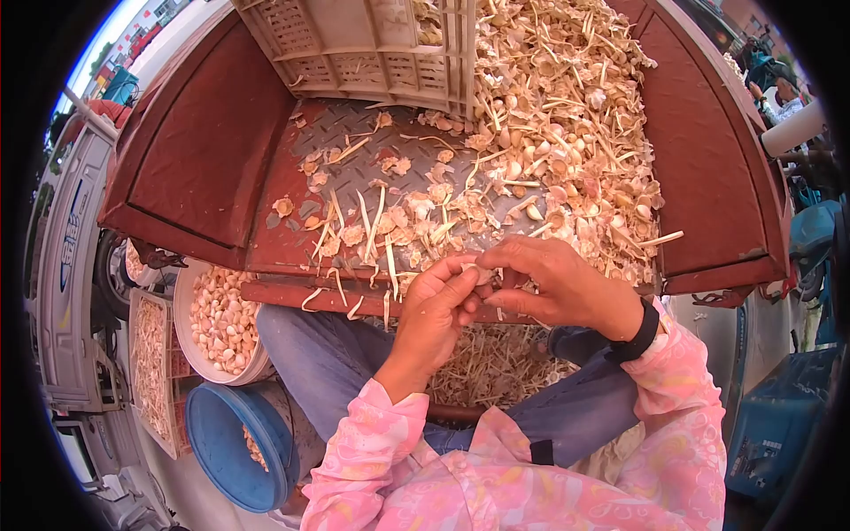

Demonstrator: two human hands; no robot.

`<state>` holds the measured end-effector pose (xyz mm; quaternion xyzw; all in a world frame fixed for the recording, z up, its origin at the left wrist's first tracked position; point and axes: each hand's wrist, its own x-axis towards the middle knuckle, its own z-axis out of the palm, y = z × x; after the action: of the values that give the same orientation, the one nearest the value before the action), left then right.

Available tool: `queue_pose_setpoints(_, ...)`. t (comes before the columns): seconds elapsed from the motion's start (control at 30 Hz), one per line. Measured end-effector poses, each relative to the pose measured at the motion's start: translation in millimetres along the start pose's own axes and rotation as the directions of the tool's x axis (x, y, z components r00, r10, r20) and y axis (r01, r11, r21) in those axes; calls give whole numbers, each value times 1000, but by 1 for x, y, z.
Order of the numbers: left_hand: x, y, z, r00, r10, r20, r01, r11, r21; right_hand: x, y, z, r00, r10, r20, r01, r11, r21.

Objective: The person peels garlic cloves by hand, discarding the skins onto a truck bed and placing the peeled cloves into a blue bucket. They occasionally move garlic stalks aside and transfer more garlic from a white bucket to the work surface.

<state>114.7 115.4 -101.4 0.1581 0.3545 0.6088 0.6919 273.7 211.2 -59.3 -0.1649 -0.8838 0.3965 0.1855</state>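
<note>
My left hand [436, 311] is closed on a small garlic piece [482, 274], thumb and fingers pressed around it. Close against it, my right hand [553, 281] pinches at the same piece from the right, fingertips nearly touching those of the left. Both hands are over the front edge of a red metal truck bed [292, 221]. Just beyond them lies a large heap of garlic cloves, skins and stalks [567, 159]. Loose stalks and skins are scattered on the bed to the left of the heap.
A pale plastic crate [354, 53] stands tilted at the back. At the left are a white bucket of cloves [221, 323], a blue bucket [235, 447] with some cloves, and a crate of garlic bits [152, 372]. Stalk litter [496, 367] lies below, between my legs.
</note>
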Motion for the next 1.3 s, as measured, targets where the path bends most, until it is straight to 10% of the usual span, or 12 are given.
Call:
queue_pose_setpoints(0.1,-6,5,-1,994,-14,111,13,1000,6,3,16,-17,973,154,-174,-153,988,19)
queue_pose_setpoints(0.2,-50,29,40,916,-13,401,-13,998,61,6,60,-41,945,119,-306,-224,914,-339)
queue_pose_setpoints(0.3,-74,36,70,514,73,855,-96,995,-27,4,79,-40,973,93,-213,-186,863,-470)
queue_pose_setpoints(0.4,-91,22,94,428,226,875,-64,973,-220,9,59,-34,967,216,-132,-253,864,-436)
queue_pose_setpoints(1.03,-109,2,113,523,363,771,188,833,-520,7,56,-21,977,154,-146,-196,919,-343)
queue_pose_setpoints(1.2,-97,15,91,555,360,750,-118,926,-358,7,54,-24,977,77,-200,-134,948,-289)
queue_pose_setpoints(1.3,-103,66,40,833,491,256,-508,861,2,8,44,-25,976,30,-215,-77,974,-215)
